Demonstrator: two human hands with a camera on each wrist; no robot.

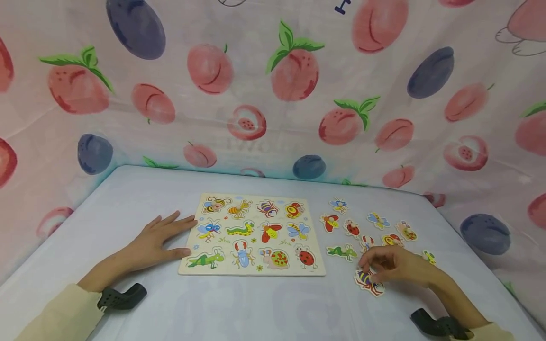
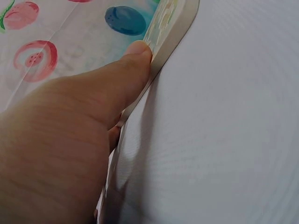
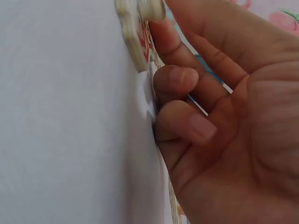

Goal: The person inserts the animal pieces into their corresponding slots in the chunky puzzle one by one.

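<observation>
Your right hand has its grip curled over the spider piece in the head view, thumb and fingers bent to it, right of the puzzle board on the white table. Your left hand grasps nothing: its fingers lie spread, tips and thumb touching the board's left edge. Beyond your right hand lie the stag beetle piece and a red-and-yellow piece, with a green-and-yellow piece beside your wrist. Nearer the board you have the grasshopper piece, ladybug piece, firefly piece and mosquito piece; the blue-winged piece and snail piece lie farther right. Behind the table hangs a fruit-printed cloth.

From the left wrist, your thumb rests against the board's pale edge, its tip at the upper rim.

From the right wrist, you pinch the spider piece by its round knob, your last two fingers folded towards the palm. You cannot tell whether the piece is clear of the table.
</observation>
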